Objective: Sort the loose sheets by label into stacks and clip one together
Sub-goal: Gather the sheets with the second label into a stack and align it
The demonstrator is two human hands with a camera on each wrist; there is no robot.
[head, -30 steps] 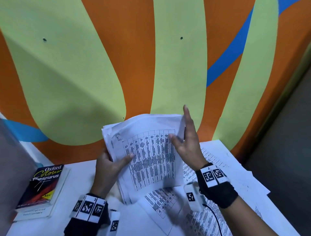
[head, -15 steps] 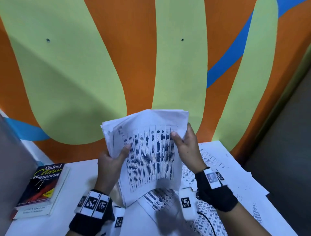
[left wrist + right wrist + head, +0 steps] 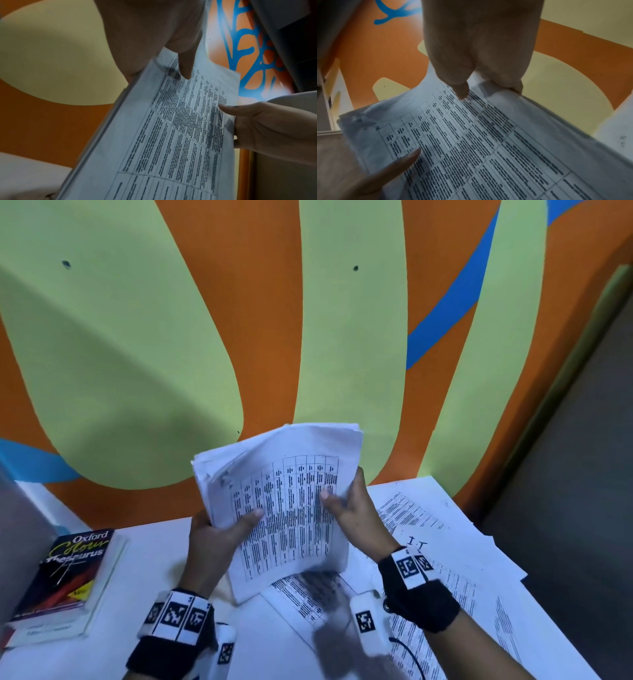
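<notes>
A thick stack of white sheets printed with tables stands upright above the table, held between both hands. My left hand grips its left edge, thumb across the front page. My right hand grips the right edge, thumb on the print and fingers behind. The left wrist view shows the stack with my left hand's thumb pressed on the page. In the right wrist view the stack is pinched by my right hand's thumb. More loose printed sheets lie spread on the table to the right.
An Oxford thesaurus lies on another book at the table's left. The white table ends at an orange and green wall close behind. One printed sheet lies under the held stack. A dark gap borders the table's right.
My right hand's fingers, straight up behind the stack a second ago, have closed on its right edge. The stack stands more upright and squarer between both hands.
</notes>
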